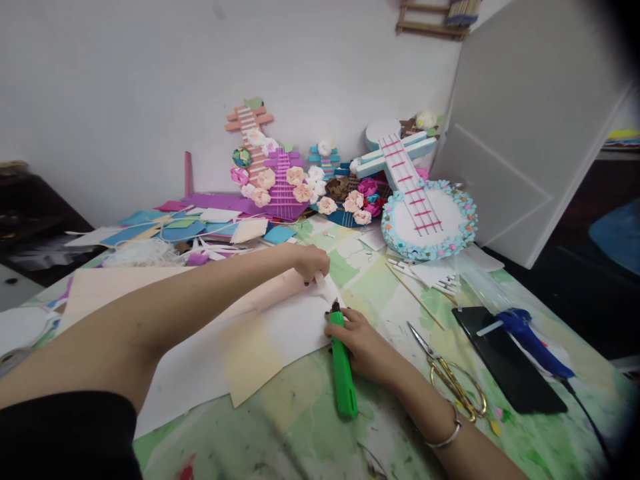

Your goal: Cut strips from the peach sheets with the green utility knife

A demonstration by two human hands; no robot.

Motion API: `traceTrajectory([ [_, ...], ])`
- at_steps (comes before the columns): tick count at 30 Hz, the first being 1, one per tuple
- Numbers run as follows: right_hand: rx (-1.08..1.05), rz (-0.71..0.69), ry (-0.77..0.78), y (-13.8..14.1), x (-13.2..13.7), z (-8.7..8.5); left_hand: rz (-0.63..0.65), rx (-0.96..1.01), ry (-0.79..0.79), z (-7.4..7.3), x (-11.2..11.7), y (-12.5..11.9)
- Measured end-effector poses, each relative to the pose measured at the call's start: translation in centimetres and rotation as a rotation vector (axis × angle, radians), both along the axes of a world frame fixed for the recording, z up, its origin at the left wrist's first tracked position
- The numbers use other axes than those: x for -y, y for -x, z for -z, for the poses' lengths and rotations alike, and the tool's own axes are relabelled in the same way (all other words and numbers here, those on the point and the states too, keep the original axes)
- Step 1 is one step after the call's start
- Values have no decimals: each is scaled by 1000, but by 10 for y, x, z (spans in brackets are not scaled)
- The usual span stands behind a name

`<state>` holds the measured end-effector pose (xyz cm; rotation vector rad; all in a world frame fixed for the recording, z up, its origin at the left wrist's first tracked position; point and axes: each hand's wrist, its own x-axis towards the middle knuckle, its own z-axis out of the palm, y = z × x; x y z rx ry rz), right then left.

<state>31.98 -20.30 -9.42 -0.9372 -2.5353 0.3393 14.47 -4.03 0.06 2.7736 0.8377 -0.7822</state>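
Observation:
My left hand (313,263) reaches across the paper, fingers closed in a pinch on the end of a narrow white paper strip (326,288). In my right hand (363,343) is a green utility knife (344,373), its dark tip pointing away from me near the strip. Large white paper sheets (295,330) lie under both hands, with a cream-yellow piece (253,357) on top of them. Part of the sheets is hidden by my left forearm.
Gold-handled scissors (450,377), a black phone (510,360) and a blue glue gun (537,343) lie on the right. Paper-flower instrument models (425,213) lean along the wall. Coloured paper scraps (185,230) are piled at the back left. A thin wooden stick (415,297) lies behind the scissors.

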Motion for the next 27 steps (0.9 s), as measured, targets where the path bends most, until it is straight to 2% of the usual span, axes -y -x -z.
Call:
traceTrajectory([
  [12, 6, -13, 19, 1, 0, -4, -9, -91, 21, 1, -12, -3],
  [27, 16, 1, 34, 1, 1, -1, -44, -5, 57, 5, -23, -1],
])
